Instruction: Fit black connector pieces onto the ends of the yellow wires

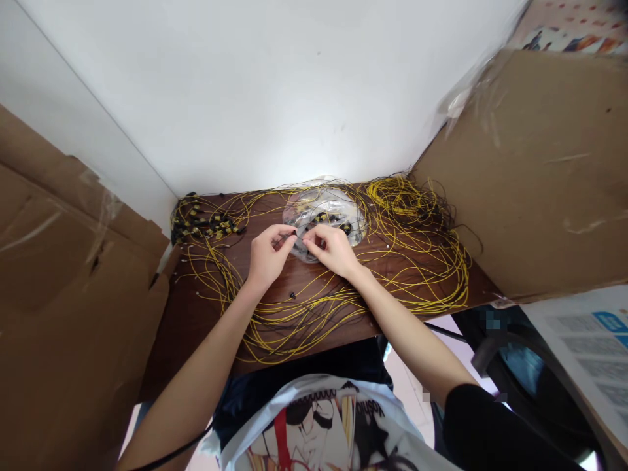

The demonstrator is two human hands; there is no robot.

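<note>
Black part [294, 233] sits pinched in left hand [269, 256].

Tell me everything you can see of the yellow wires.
The yellow wires are long, thin and bendy, apparently plastic-coated. They lie in loose loops on the brown table, mixed with black wires, and bunch into a dense coil at the far right. At the far left they run toward a heap of small yellow-and-black pieces. Some strands pass beneath both forearms; contact is unclear.
</note>
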